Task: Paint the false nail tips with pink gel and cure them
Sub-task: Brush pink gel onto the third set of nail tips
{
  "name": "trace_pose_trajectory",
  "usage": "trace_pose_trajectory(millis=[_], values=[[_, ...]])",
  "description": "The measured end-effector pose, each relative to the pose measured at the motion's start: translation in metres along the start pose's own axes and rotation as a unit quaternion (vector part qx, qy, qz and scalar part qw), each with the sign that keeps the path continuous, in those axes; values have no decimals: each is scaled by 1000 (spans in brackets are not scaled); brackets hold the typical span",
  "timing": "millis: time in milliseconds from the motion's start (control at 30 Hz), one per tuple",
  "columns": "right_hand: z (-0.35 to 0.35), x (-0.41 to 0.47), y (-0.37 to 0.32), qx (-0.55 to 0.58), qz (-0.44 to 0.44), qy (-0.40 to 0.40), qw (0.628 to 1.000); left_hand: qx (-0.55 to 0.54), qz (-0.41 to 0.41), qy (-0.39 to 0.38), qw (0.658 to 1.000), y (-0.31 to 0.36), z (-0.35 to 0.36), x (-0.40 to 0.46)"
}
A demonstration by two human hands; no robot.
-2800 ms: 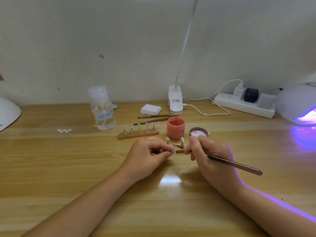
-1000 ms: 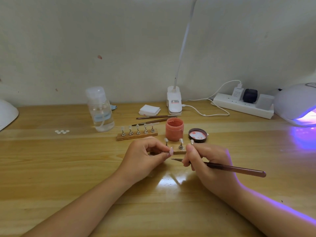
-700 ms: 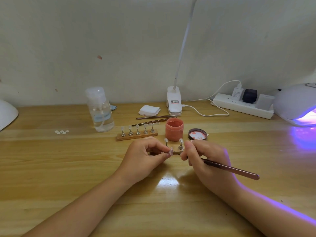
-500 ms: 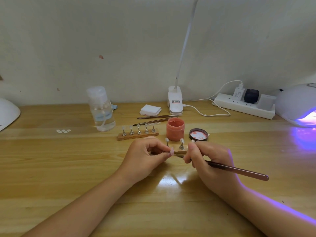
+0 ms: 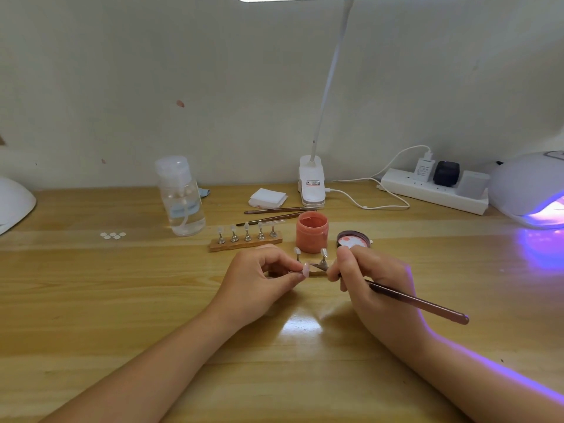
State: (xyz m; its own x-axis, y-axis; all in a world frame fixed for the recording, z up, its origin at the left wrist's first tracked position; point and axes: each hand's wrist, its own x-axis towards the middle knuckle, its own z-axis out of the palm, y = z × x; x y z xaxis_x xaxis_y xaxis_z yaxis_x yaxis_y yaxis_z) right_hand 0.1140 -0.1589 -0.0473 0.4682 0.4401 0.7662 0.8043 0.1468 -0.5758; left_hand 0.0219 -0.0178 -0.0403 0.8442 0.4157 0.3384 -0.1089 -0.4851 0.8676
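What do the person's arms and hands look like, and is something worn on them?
Both forearms are bare as far as the frame shows: no sleeves, watch, bracelets or gloves. No rings show on the left hand or the right hand. Violet light from the lamp edges the right forearm.

I cannot read any words here. The white lamp clip [image 5: 312, 186] on my counter [image 5: 91, 300] has a small label with a red stripe and tiny print, but it is too blurry to make out. The white plug [image 5: 424, 170] in the power strip [image 5: 433, 193] has small grey print on its front, and that is too tiny to read as well. The clear bottle [image 5: 182, 203] has a pale blue band with no letters I can see.
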Motion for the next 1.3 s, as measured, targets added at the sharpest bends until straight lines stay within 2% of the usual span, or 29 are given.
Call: trace_pose_trajectory(millis=[233,400,600,800,1033,1200,1300], values=[[-2,-3,1,12,-20,-62,998,7,3,-4,1000,-1,-1,0],[0,0,1,3,-6,-7,1000,10,0,-1,1000,-1,0,0],[-1,-2,1,7,-20,-63,998,6,-3,-2,1000,-1,-1,0],[-1,0,0,1,-12,0,1000,-2,-7,0,1000,0,0,0],[-1,-3,1,14,-18,-60,998,1,-3,-1,1000,0,0,0],[-1,0,0,15,12,-4,1000,-2,-13,3,1000,0,0,0],[1,1,1,6,9,-11,1000,-4,-15,3,1000,0,1,0]])
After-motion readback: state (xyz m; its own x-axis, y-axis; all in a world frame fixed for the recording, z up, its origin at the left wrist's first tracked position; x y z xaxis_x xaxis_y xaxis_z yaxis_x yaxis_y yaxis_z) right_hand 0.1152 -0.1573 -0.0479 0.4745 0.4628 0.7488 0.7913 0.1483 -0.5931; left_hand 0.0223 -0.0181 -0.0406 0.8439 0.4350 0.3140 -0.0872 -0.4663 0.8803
